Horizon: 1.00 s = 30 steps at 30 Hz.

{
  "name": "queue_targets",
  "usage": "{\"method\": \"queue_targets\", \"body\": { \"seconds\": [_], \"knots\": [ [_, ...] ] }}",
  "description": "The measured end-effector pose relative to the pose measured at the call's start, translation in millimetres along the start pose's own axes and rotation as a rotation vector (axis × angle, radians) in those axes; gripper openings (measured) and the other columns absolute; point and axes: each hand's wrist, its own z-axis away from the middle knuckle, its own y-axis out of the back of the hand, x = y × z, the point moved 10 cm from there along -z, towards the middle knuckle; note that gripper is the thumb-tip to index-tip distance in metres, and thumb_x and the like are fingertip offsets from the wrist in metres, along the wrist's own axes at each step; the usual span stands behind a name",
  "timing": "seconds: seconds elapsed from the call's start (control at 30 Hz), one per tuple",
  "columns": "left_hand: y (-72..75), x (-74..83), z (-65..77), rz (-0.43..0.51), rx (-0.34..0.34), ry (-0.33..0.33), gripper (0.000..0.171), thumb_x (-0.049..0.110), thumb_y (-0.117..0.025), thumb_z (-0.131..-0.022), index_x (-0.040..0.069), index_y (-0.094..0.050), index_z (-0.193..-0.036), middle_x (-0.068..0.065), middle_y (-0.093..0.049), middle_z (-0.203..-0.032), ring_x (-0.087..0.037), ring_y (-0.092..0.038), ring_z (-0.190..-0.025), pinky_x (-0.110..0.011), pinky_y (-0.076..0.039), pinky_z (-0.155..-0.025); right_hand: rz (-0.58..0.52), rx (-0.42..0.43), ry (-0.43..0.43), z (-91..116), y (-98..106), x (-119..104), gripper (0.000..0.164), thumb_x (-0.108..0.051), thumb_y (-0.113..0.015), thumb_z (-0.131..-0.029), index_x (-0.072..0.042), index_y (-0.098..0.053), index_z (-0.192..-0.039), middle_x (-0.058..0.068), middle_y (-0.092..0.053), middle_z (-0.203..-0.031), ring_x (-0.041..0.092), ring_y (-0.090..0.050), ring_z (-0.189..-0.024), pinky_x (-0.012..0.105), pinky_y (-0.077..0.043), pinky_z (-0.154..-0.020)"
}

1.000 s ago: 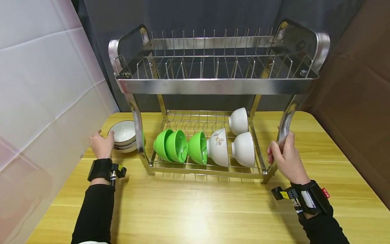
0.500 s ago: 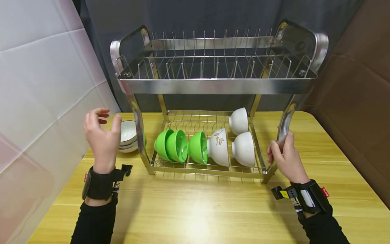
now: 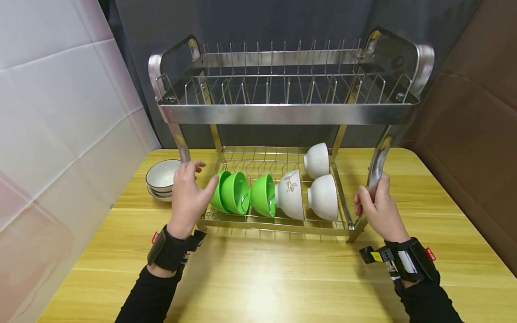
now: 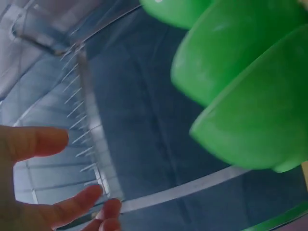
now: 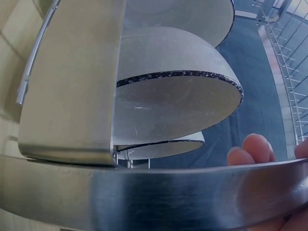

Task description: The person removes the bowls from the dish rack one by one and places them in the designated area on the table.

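Note:
My left hand is raised in front of the dish rack's left front post, its fingers spread and holding nothing. Just right of its thumb stand green bowls, tipped on their sides in the lower tier; the leftmost is partly hidden by the hand. In the left wrist view the green bowls are apart from the fingers. My right hand grips the right front post of the metal dish rack. Its fingertips curl over the post in the right wrist view.
A flower-patterned white bowl and two plain white bowls also lie sideways in the lower tier. Outside the rack, a stack of dark-rimmed white bowls stands on the wooden table. A pale sheet borders the left side.
My left hand has lifted away from beside the white bowl stack and moved right to the left post and green bowls. The right hand keeps its grip in place.

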Motion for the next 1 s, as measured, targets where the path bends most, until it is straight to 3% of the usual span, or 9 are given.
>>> {"method": "queue_targets", "body": {
  "seconds": [0.13,0.2,0.37,0.5,0.83,1.0],
  "knots": [
    [-18.8,3.7,8.0,-0.032,-0.059,-0.020,0.038,0.007,-0.072,-0.093,-0.012,-0.064,-0.124,-0.034,-0.064,-0.119,-0.052,-0.058,-0.109,-0.061,-0.049,-0.095,-0.001,0.002,0.000,0.5,0.5,0.6,0.054,-0.005,-0.043,-0.111,0.003,-0.017,-0.158,0.004,-0.058,-0.082,0.005,-0.056,-0.058,0.020,-0.053,-0.057],
    [-28.8,2.0,10.0,-0.025,-0.112,0.005,0.042,0.008,-0.070,-0.096,-0.013,-0.060,-0.131,-0.036,-0.061,-0.128,-0.054,-0.058,-0.119,-0.064,-0.049,-0.103,-0.002,0.003,-0.001,0.8,0.7,0.7,0.054,-0.005,-0.043,-0.111,0.003,-0.017,-0.158,0.003,-0.057,-0.082,0.005,-0.056,-0.058,0.020,-0.053,-0.057],
    [-55.2,-20.3,11.1,-0.009,-0.278,0.171,0.059,0.020,-0.060,-0.105,-0.010,-0.043,-0.153,-0.040,-0.044,-0.155,-0.058,-0.048,-0.141,-0.070,-0.042,-0.116,-0.006,0.012,0.007,1.0,1.5,-1.0,0.054,-0.005,-0.043,-0.111,0.004,-0.019,-0.157,0.002,-0.057,-0.082,0.004,-0.056,-0.058,0.021,-0.053,-0.056],
    [-67.8,-41.3,13.6,-0.005,-0.358,0.285,0.068,0.030,-0.052,-0.110,-0.008,-0.029,-0.161,-0.043,-0.032,-0.160,-0.061,-0.048,-0.139,-0.072,-0.044,-0.112,-0.016,0.015,0.021,1.4,0.7,-2.4,0.052,-0.004,-0.043,-0.111,0.005,-0.020,-0.157,0.000,-0.057,-0.081,0.003,-0.057,-0.059,0.021,-0.053,-0.056],
    [-84.4,-63.8,17.8,-0.005,-0.407,0.391,0.069,0.038,-0.040,-0.113,-0.004,-0.021,-0.165,-0.046,-0.025,-0.159,-0.066,-0.045,-0.137,-0.075,-0.042,-0.112,-0.007,0.019,0.019,2.8,0.6,-2.8,0.053,-0.004,-0.044,-0.110,0.004,-0.019,-0.157,0.001,-0.058,-0.081,0.003,-0.056,-0.059,0.021,-0.053,-0.056],
    [-87.1,-67.4,18.9,-0.027,-0.398,0.387,0.065,0.033,-0.039,-0.113,-0.003,-0.022,-0.165,-0.051,-0.029,-0.154,-0.066,-0.044,-0.137,-0.075,-0.041,-0.111,-0.009,0.017,0.019,2.6,0.2,-3.9,0.054,-0.002,-0.044,-0.110,0.005,-0.019,-0.157,0.005,-0.058,-0.082,0.003,-0.056,-0.059,0.021,-0.053,-0.056]
  ]
}}
